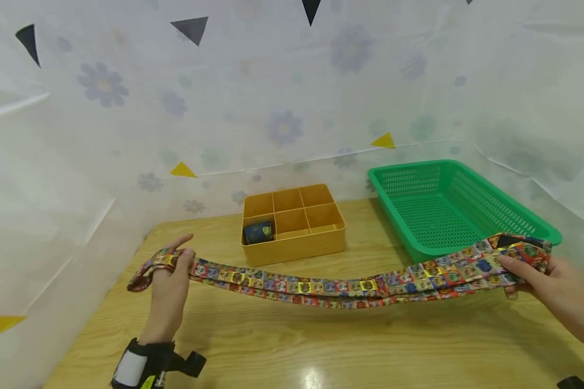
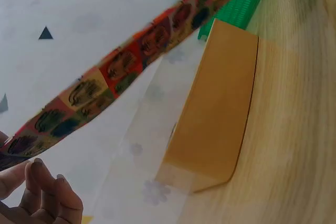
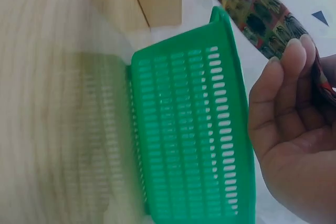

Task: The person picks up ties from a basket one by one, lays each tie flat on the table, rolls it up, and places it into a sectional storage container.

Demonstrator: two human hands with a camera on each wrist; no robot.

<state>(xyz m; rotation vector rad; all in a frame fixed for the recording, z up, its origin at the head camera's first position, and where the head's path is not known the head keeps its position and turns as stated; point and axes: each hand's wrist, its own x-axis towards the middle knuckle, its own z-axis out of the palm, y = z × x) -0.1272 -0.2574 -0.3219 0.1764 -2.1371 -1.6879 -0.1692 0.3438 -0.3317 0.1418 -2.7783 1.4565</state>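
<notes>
Holding the patterned necktie [image 1: 331, 285] stretched between both hands, you have it slung above the front half of the tabletop [image 1: 292, 346], its middle sagging close to the wood. That droop suggests how it will handle: soft, light cloth with no stiffness of its own, likely to fold or slide wherever it is unsupported. Your left hand [image 1: 167, 289] grips the narrow end near the left edge, fingers curled round the strip with a short tail looping past them. Your right hand [image 1: 547, 281] pinches the wide end near the right edge, thumb on top and fingers beneath; the right wrist view shows those fingers [image 3: 286, 93] bent against the fabric. The ends look like the best places to hold, since any grip at the middle would let both halves hang.

Beyond the tie, toward the back edge, sits a yellow divider box [image 1: 294, 224] with six compartments; its front-left one holds a dark rolled item [image 1: 258, 232], the others look bare. At the back right corner a green mesh basket [image 1: 530, 221] stands, just behind the wide end you hold.
</notes>
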